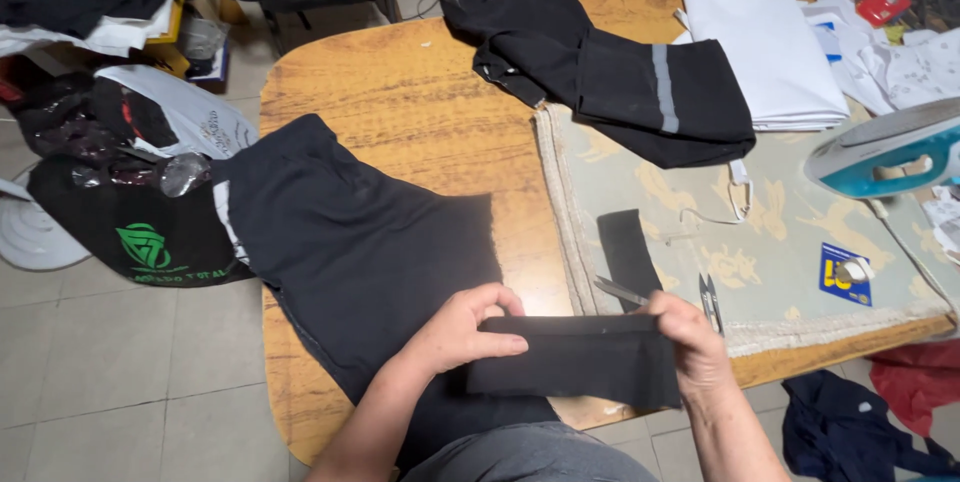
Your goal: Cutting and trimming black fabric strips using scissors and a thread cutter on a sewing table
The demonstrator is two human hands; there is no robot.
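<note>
The left hand point(462, 327) pinches one end of a folded black cloth strip point(575, 357), thumb on top and fingers closed on the fabric; the right hand point(690, 342) is clamped on the other end, so the strip hangs stretched between them just above the near edge of the wooden surface point(400, 102). A slim metal tool point(620, 290), hard to make out, pokes out near the right hand's fingers; I cannot tell whether that hand grips it too.

In this single head view, a large black garment point(350, 242) lies flat under and left of the left hand, spilling off the surface's edge. A patterned mat point(700, 202) covers the right half, and on it lie a second, narrower black strip point(628, 252), small thread snips point(711, 300), a blue card point(845, 274) and another folded dark garment with a grey stripe point(610, 72). A teal iron point(885, 152) sits at the far right (white cloth point(760, 42) is stacked behind it).

Judging by the grip, the step in hand looks like folding or evening out the strip. The next move would seem to call for keeping both ends level and taut while laying it down on the mat or against the garment.
</note>
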